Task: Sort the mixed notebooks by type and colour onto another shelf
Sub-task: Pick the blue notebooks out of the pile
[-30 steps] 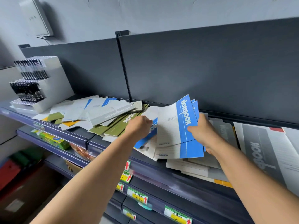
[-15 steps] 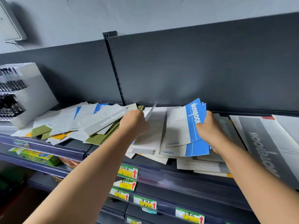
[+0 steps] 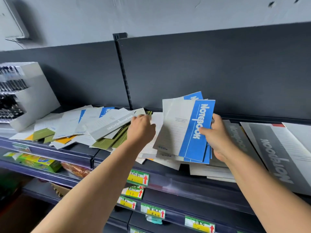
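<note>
Blue notebooks [image 3: 196, 128] now stand upright in the right hand [image 3: 217, 137] above the shelf [image 3: 75, 155] — the left hand [image 3: 141, 128] has moved back to the mixed pile [image 3: 101, 125] for more, grip unclear.

A grey wall [image 3: 151, 15] rises behind dark back panels [image 3: 218, 73] and tiered shelves [image 3: 193, 185].

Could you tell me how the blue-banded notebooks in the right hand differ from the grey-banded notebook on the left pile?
The blue-banded notebooks have a blue strip, the grey-banded notebook a pale grey one. The right hand holds the blue ones tilted up, several fanned together; the grey one lies flat and single on the pile. Both have pale ruled covers and white Notebook lettering.
</note>
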The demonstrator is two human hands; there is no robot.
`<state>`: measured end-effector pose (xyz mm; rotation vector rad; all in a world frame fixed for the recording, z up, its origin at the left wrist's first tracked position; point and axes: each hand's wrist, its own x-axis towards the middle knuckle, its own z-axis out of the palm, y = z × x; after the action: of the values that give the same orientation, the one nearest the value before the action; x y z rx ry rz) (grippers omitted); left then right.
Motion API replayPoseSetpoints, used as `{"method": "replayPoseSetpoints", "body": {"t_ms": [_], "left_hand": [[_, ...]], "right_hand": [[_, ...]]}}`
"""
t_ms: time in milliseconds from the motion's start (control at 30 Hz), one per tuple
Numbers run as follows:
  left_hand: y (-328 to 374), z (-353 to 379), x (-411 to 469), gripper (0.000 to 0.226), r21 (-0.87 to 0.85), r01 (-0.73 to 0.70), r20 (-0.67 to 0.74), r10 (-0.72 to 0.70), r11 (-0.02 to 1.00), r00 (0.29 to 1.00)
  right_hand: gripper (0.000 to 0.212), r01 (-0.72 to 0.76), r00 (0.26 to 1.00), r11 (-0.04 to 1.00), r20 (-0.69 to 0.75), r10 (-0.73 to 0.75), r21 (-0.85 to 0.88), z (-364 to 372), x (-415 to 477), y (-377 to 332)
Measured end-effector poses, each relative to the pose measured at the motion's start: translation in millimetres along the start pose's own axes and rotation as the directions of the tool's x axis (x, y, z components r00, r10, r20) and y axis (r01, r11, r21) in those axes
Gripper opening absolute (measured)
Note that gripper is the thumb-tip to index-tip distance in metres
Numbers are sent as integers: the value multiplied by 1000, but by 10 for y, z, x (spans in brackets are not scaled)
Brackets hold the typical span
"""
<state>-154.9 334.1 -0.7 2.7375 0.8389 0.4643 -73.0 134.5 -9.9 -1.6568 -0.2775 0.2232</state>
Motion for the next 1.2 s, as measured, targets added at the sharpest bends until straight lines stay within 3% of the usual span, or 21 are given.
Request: {"method": "replayPoseSetpoints", "body": {"t_ms": [200,333,433,567,633,733,867,900,967,1033,1133,1200], "left_hand": [[-791,-163,151,33,127,221,1,-223,967,975],[-1270,-223,143,41,200,254,138,-284,946,949],[-1469,-259,181,41,210,180,203,-223,961,953],[-1600,-414,355,37,133,161,127,-178,978,976],[-1700,-431,421,50,161,170,116,-190,972,975],[-1811,-386,466,75,210,217,210,-261,953,942],[-1774,-420,527,102,308,179,186,-244,934,952],[-1746,-443,525,103,299,190,189,-253,935,949],[-1695,-476,530,93,239,216,222,-270,947,937],[-1696,-482,552,72,177,239,230,-277,955,933],[-1821,-459,623,32,-56,346,75,-342,937,937],[-1899,-454,637,25,-178,409,-8,-417,895,909]], "right_hand": [[39,32,995,999,95,-28,-41,541,14,-147],[31,-15,995,990,91,28,-140,938,14,-80],[30,-57,995,990,75,66,-126,1164,31,-69],[30,-49,996,990,61,58,-133,1345,93,-128],[31,-28,996,993,75,37,-117,1383,103,-158],[31,-32,998,992,55,39,-119,1425,106,-142],[21,-48,999,991,15,50,-124,1484,79,-87],[27,-35,999,991,14,37,-130,1498,65,-80],[35,-12,1000,992,21,15,-126,1503,41,-74],[30,-14,1000,993,5,15,-116,1497,48,-59],[24,-36,998,996,-45,32,-81,1454,67,-34],[28,-51,997,996,-60,47,-67,1428,62,-30]]}}
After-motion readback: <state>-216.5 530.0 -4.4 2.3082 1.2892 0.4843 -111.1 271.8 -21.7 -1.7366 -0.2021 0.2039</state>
